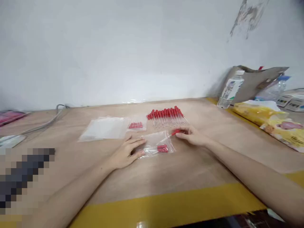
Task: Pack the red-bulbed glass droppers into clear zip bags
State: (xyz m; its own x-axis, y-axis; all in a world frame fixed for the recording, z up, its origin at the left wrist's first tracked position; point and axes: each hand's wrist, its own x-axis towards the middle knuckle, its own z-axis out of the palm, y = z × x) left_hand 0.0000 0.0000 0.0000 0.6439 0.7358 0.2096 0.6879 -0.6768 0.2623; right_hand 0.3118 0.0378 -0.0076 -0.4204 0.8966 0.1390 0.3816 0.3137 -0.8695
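Tool handles (168,112) are red, the front bag (152,138) clear, the tabletop (133,183) brown, the edge tape (166,202) mustard yellow.

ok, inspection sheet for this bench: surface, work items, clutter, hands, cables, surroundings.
Surface: brown tabletop, yellow tape along its near edge.
Work items: row of thin red-handled tools; flat clear plastic bag holding red-handled pieces; similar filled bag behind; translucent bag stack.
Clutter: white-capped clear bottle, yellow printed packet, right side.
Hands: left hand on flat bag; right hand grips one red-handled tool.
Cables: grey cable, left side.
Surroundings: white wall, scuffed upper right.
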